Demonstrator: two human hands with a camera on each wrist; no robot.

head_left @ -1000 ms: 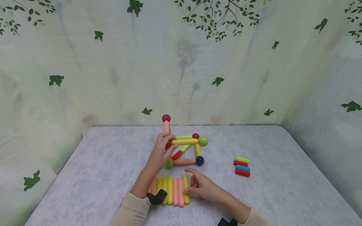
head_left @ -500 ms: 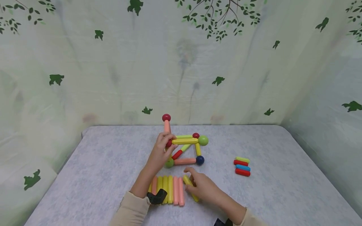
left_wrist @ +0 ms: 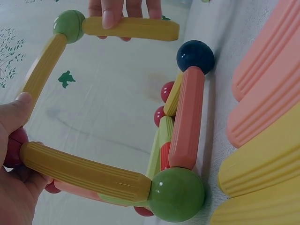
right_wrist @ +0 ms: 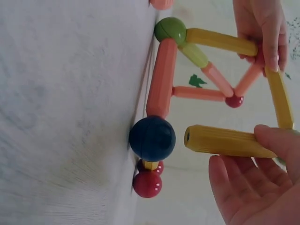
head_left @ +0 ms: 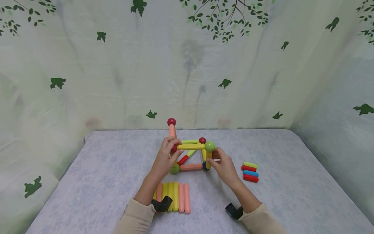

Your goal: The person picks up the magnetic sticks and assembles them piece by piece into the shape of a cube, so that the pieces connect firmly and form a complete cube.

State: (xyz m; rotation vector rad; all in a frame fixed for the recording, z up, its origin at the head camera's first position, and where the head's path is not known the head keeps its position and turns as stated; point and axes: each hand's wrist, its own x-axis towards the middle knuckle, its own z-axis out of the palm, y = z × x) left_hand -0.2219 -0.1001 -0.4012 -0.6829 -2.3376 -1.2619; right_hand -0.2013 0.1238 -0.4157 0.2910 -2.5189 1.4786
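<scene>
My left hand (head_left: 165,156) holds the red ball (head_left: 174,149) at an upper corner of a ball-and-stick frame. A yellow stick (head_left: 191,147) runs from that ball across to a light green ball (head_left: 209,146). Between thumb and fingers, my right hand (head_left: 224,166) pinches another yellow stick (right_wrist: 229,141) below the green ball. In the left wrist view its one end touches the green ball (left_wrist: 69,26). The other end stands a small gap away from the dark blue ball (right_wrist: 152,139). A pink stick (head_left: 191,167) joins the blue ball to a green ball (head_left: 174,169) low on the left.
In front of the frame lies a row of yellow and pink sticks (head_left: 181,198), partly hidden by my left wrist. Several short sticks (head_left: 250,173), red, blue and light green, lie to the right. A leaf-printed cloth (head_left: 187,81) hangs behind the table.
My right hand has picked the yellow stick off the right end of the row and carried it up to the green ball. My left hand stays on the red ball.
</scene>
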